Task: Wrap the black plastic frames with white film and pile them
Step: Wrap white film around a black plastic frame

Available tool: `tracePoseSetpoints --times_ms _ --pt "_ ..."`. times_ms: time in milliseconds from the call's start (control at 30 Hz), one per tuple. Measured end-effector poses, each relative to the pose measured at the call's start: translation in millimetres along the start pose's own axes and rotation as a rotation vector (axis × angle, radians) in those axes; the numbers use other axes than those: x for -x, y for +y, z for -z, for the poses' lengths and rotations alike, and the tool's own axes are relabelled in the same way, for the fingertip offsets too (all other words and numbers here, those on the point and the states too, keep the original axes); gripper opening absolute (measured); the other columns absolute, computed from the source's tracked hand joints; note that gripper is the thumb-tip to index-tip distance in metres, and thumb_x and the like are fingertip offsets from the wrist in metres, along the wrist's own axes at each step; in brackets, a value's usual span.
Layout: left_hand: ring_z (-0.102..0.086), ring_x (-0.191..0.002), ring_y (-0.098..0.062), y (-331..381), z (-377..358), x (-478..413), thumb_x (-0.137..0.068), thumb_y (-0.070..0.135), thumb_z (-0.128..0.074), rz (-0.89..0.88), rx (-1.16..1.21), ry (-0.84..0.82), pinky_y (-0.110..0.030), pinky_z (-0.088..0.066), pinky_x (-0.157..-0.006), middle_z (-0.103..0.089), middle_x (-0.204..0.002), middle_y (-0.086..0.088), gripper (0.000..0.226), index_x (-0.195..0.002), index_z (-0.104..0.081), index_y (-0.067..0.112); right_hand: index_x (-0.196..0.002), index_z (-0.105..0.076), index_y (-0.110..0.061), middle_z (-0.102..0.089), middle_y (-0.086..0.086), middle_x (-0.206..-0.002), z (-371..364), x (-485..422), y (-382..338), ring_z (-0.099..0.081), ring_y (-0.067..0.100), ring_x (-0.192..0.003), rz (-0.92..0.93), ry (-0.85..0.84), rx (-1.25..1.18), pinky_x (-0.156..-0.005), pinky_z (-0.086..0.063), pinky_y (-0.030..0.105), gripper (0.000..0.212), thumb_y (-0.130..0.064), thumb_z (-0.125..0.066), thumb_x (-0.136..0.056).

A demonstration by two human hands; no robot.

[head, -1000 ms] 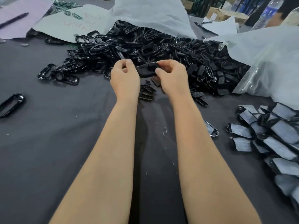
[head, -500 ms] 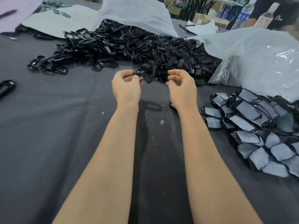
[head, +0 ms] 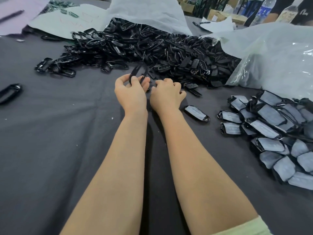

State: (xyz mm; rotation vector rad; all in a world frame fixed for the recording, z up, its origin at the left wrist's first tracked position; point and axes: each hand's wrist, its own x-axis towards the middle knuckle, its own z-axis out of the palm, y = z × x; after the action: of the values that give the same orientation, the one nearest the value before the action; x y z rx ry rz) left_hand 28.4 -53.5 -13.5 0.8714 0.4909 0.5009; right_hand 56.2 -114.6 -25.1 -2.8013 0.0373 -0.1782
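My left hand [head: 130, 94] grips a thin black plastic frame [head: 139, 72], which stands up above its fingers. Just to the right, my right hand [head: 165, 96] has its fingers curled, knuckles up, and nothing shows in it. A big heap of bare black frames [head: 152, 48] lies right behind both hands. On the right sits the pile of wrapped frames [head: 274, 126], grey-white with black edges. One wrapped frame [head: 196, 113] lies alone between my right wrist and that pile.
The dark cloth table [head: 59, 150] spreads to the left and front. White film sheets [head: 145, 11] and a clear plastic bag [head: 274, 53] lie over the heap's back and right. A loose frame [head: 10, 92] lies at far left. A person's arm [head: 271, 17] shows top right.
Both hands held one black piece together; now only my left hand holds a frame and my right hand has let go, dropping lower. The view has shifted, showing more of the wrapped pile.
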Motion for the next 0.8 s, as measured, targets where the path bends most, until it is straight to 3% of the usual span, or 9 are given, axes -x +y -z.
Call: tracePoseSetpoints --times_ms 100,233,400,500,567,633,800 --pt "-0.065 -0.06 -0.006 -4.5 -1.0 0.4 -0.099 0.002 -0.043 -0.043 -0.07 -0.032 -0.016 -0.051 -0.059 -0.064 -0.088 -0.008 0.01 -0.103 -0.05 0.009 -0.124 -0.052 -0.016 -0.048 0.006 -0.133 1.7 -1.6 -0.7 -0.037 0.028 -0.127 -0.038 0.089 -0.049 -0.105 -0.026 0.044 0.028 -0.027 -0.048 -0.098" --pt "-0.066 -0.064 -0.007 -7.3 -0.7 1.4 -0.099 0.003 -0.044 -0.085 -0.117 -0.061 -0.017 -0.052 -0.061 -0.065 -0.088 -0.006 0.013 -0.098 -0.051 0.014 -0.12 -0.046 -0.011 -0.053 0.011 -0.127 5.8 -3.7 -2.5 -0.045 0.031 -0.121 -0.031 0.07 -0.113 -0.099 -0.033 0.041 0.024 -0.017 -0.049 -0.096" --pt "-0.068 -0.073 -0.009 -9.1 -0.8 1.3 -0.1 0.003 -0.041 -0.096 -0.133 -0.079 -0.019 -0.055 -0.068 -0.066 -0.095 -0.007 0.017 -0.106 -0.052 0.015 -0.115 -0.055 -0.004 -0.06 0.017 -0.117 14.8 -3.5 5.3 -0.054 0.032 -0.109 0.051 0.104 -0.21 -0.079 -0.036 0.03 0.024 -0.006 -0.044 -0.094" --pt "-0.067 -0.076 -0.01 -9.8 -1.5 1.3 -0.1 0.004 -0.039 -0.108 -0.157 -0.08 -0.02 -0.056 -0.072 -0.065 -0.093 -0.004 0.019 -0.109 -0.052 0.015 -0.114 -0.06 -0.002 -0.063 0.017 -0.115 22.0 -1.7 17.2 -0.056 0.03 -0.109 -0.01 0.178 -0.431 -0.087 -0.039 0.027 0.032 0.002 -0.04 -0.09" --pt "-0.067 -0.076 -0.011 -10.1 -2.2 2.2 -0.101 0.005 -0.038 -0.124 -0.184 -0.098 -0.02 -0.055 -0.072 -0.065 -0.091 -0.003 0.02 -0.109 -0.052 0.016 -0.11 -0.063 -0.003 -0.066 0.015 -0.108 28.0 -0.6 24.4 -0.061 0.03 -0.105 -0.03 0.2 -0.607 -0.096 -0.044 0.032 0.03 0.002 -0.041 -0.09" --pt "-0.067 -0.075 -0.012 -10.7 -3.1 4.0 -0.101 0.007 -0.039 -0.136 -0.219 -0.142 -0.02 -0.055 -0.071 -0.065 -0.091 -0.003 0.019 -0.109 -0.053 0.016 -0.103 -0.066 -0.007 -0.066 0.008 -0.095 35.2 2.6 29.3 -0.065 0.028 -0.093 0.013 0.187 -0.737 -0.091 -0.051 0.041 0.026 0.0 -0.044 -0.092" --pt "-0.069 -0.075 -0.013 -15.2 -5.5 13.0 -0.097 0.011 -0.052 -0.194 -0.381 -0.371 -0.026 -0.058 -0.074 -0.068 -0.094 -0.009 0.013 -0.108 -0.057 0.015 -0.1 -0.067 -0.009 -0.061 -0.004 -0.084 46.5 12.9 40.2 -0.065 0.02 -0.087 0.16 0.19 -0.679 -0.085 -0.054 0.04 0.018 -0.001 -0.052 -0.091"
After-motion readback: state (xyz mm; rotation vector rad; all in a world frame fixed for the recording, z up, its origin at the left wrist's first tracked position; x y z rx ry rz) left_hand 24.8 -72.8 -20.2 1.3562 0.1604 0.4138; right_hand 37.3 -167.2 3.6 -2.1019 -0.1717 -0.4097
